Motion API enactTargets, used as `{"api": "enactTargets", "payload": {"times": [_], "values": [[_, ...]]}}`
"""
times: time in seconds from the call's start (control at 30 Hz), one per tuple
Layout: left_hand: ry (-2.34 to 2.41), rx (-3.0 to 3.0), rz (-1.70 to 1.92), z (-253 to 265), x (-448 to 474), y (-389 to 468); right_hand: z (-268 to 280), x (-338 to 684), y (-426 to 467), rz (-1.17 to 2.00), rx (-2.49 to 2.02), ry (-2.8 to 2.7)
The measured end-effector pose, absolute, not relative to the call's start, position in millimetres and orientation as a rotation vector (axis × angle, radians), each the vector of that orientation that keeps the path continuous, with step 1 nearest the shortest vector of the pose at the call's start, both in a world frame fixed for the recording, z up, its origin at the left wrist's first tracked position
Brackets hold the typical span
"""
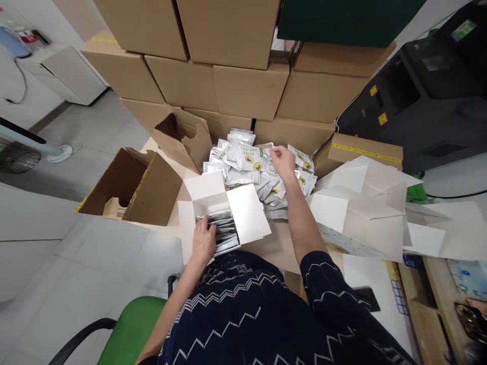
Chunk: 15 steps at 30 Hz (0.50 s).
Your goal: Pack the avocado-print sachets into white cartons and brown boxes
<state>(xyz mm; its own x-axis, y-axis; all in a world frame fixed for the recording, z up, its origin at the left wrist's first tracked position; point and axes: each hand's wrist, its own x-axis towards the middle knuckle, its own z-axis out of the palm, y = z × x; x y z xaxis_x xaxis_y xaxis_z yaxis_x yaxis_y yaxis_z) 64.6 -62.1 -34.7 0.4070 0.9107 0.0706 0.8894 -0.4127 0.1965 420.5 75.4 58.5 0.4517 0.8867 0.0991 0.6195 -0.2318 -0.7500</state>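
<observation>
Reaching over piled Super Meal pouches (251,161), the right hand (283,161) bent its fingers.
The left hand (204,240) touched packed pouches (227,238) inside the white carton (250,213) (both grips were unclear).

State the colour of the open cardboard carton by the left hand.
The open cardboard carton is white, clearest in the head view.

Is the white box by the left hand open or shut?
Open. The white box has its flaps spread outward, and a row of silver packets shows inside, with the left hand at its opening.
</observation>
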Motion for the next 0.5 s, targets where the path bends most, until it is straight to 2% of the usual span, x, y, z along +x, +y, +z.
{"api": "enactTargets", "payload": {"times": [0.07, 0.2, 0.37, 0.5], "values": [[1.612, 2.518, 0.27, -34.5, 63.9, -61.8, 30.6, 461.1, 84.8, 0.2, -2.306, -1.106], [1.615, 2.545, 0.236, -33.9, 63.0, -62.4, -20.0, 510.4, 90.5, 0.259, -2.711, -0.998], [1.654, 2.522, 0.202, -33.0, 62.8, -63.8, -49.9, 527.3, 100.7, 0.327, -2.763, -1.025], [1.653, 2.482, 0.24, -32.3, 62.9, -63.9, -44.8, 528.0, 109.0, 0.287, -2.782, -0.984]]}}
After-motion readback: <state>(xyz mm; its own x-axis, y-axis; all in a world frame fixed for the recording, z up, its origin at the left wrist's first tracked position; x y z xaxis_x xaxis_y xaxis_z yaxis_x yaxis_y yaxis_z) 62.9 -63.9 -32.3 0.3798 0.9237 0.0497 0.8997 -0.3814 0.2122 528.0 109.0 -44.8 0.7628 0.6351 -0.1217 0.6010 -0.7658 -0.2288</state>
